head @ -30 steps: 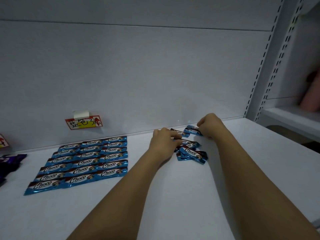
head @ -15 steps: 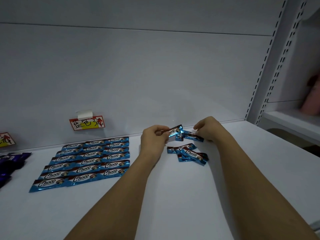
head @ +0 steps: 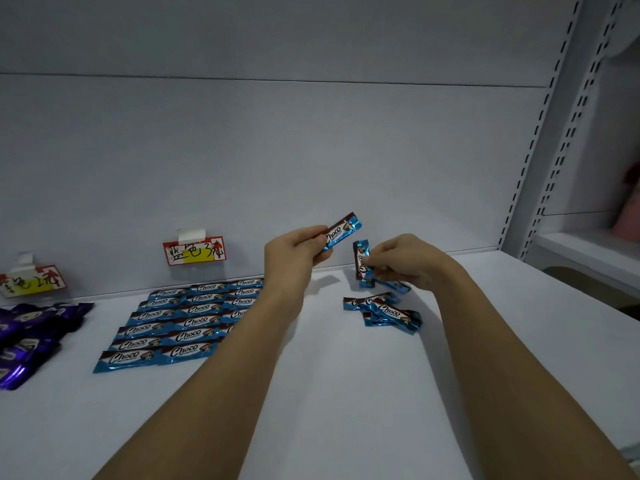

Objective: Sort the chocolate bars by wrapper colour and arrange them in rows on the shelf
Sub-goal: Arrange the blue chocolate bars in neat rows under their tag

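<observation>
On my far left I see purple-wrapped bars (head: 31,336) lying in a loose heap on the white shelf (head: 346,393), below a small handwritten tag (head: 33,280) on the back panel. Next over, the sorted blue bars (head: 180,322) lie flat in neat rows, side by side and touching, under a second red-bordered tag (head: 194,250). My left forearm crosses over the right edge of those rows. My left hand (head: 294,252) is raised above the shelf, its fingers (head: 308,237) curled and pinching one end of a blue bar (head: 341,230), which points up and to the right, clear of the surface. Just beside it, my right hand (head: 405,259) pinches a second blue bar (head: 362,259) that stands almost upright, its lower end close to the shelf; I cannot tell whether it touches. Below the right hand a small unsorted pile of blue bars (head: 384,310) lies crisscrossed on the shelf, overlapping one another. At the far right stands a slotted upright post (head: 540,133), with a neighbouring shelf (head: 588,251) beyond it.
</observation>
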The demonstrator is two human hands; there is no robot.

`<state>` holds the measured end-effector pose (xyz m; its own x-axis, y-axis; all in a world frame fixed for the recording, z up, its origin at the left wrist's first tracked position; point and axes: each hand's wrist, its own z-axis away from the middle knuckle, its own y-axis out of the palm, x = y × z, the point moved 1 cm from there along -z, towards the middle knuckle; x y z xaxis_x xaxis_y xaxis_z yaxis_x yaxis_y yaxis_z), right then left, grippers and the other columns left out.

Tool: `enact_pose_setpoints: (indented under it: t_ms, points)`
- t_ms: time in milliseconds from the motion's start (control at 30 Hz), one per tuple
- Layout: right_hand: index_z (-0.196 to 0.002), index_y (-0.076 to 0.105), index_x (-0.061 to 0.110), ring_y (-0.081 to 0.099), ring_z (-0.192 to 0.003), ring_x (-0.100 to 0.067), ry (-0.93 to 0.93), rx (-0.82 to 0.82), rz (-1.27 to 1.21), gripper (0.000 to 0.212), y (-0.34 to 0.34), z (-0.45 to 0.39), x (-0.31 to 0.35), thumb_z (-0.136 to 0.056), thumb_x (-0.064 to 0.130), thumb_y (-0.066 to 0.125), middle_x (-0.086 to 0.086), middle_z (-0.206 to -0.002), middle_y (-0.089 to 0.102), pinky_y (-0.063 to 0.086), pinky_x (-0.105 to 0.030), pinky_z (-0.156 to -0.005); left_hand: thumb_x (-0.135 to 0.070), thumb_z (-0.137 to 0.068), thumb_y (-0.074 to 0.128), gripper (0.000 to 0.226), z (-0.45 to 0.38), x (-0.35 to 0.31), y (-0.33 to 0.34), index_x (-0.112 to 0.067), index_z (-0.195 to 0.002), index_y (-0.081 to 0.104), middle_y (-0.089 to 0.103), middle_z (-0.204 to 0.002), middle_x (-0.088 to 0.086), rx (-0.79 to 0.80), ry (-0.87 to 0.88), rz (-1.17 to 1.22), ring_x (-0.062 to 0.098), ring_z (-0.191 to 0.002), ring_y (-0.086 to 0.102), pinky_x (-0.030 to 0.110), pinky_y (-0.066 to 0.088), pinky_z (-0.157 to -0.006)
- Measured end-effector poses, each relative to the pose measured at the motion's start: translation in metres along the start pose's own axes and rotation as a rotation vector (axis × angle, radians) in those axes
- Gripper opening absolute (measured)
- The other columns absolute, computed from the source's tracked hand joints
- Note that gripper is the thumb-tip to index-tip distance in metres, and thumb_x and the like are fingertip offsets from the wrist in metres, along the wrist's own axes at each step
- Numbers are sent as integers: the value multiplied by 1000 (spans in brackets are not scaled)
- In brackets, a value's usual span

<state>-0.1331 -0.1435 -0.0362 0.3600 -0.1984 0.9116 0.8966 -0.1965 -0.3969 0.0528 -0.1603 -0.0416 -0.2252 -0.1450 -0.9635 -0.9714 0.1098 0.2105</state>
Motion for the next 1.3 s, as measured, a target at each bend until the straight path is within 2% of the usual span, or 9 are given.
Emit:
enact_pose_setpoints:
  t_ms: [167, 300, 400, 533, 733, 867, 1033, 1167, 1300]
  points:
    - [-115, 56, 15, 71, -74, -26, -53, 210, -179, 37, 35, 17, 16, -86, -2, 68, -24, -97, 69, 61, -32, -71, -6, -88, 66, 16, 29, -35, -81, -18, -94, 75, 74, -93, 2, -40, 38, -212, 16, -81, 72, 21, 58, -73]
    - [-97, 66, 1, 72, -78, -25, -136, 302, -39, 16, 76, 43, 34, -82, -2, 72, -24, -97, 70, 61, -32, -76, -10, -88, 66, 13, 65, -53, -164, -20, -92, 75, 74, -85, -3, -124, -6, -421, 11, -70, 72, 20, 55, -55]
    - [-86, 65, 3, 70, -79, -21, -200, 361, 60, 8, 109, 67, 53, -83, -2, 71, -19, -94, 71, 61, -30, -76, 3, -83, 68, 16, 89, -57, -216, -12, -87, 74, 75, -87, 5, -110, -39, -479, 9, -71, 71, 16, 54, -59]
    - [-100, 67, 9, 71, -87, -24, -229, 403, 99, 19, 152, 98, 79, -85, -3, 68, -11, -101, 68, 61, -31, -70, 4, -81, 71, 20, 110, -56, -259, -15, -77, 76, 73, -76, 3, -99, -92, -513, 13, -71, 65, 18, 56, -66]
    - [-80, 72, 14, 68, -71, -11, -264, 357, 276, 4, 193, 120, 89, -83, 14, 75, 1, -83, 71, 57, -20, -58, -15, -85, 71, 13, 116, -53, -274, -26, -91, 76, 72, -79, -14, 71, -8, -872, -10, -71, 61, 4, 41, -58]
    - [-79, 74, 19, 63, -80, -8, -325, 388, 523, 4, 195, 121, 71, -80, 20, 78, 9, -82, 71, 51, -18, -61, -29, -85, 71, 11, 112, -50, -276, -33, -95, 75, 67, -88, -17, 141, 21, -1044, -1, -82, 60, 10, 42, -66]
    - [-95, 73, 30, 56, -81, 3, -487, 388, 733, 12, 198, 124, 65, -84, 32, 73, 26, -86, 60, 39, -8, -60, -37, -79, 75, 19, 109, -47, -281, -38, -98, 74, 65, -98, -21, 259, 60, -1053, -2, -94, 57, 21, 44, -81]
    - [-103, 68, 37, 57, -89, -2, -559, 490, 803, 22, 194, 133, 68, -82, 33, 74, 24, -96, 57, 44, -13, -71, -35, -78, 76, 22, 107, -44, -281, -37, -100, 74, 65, -97, -22, 284, 109, -1088, -3, -92, 56, 16, 41, -74]
    - [-100, 70, 32, 60, -86, -3, -595, 480, 789, 19, 196, 133, 66, -83, 23, 72, 20, -91, 62, 51, -18, -76, -29, -80, 76, 20, 104, -40, -277, -34, -100, 74, 64, -94, -20, 245, 207, -1104, -4, -87, 54, 7, 35, -65]
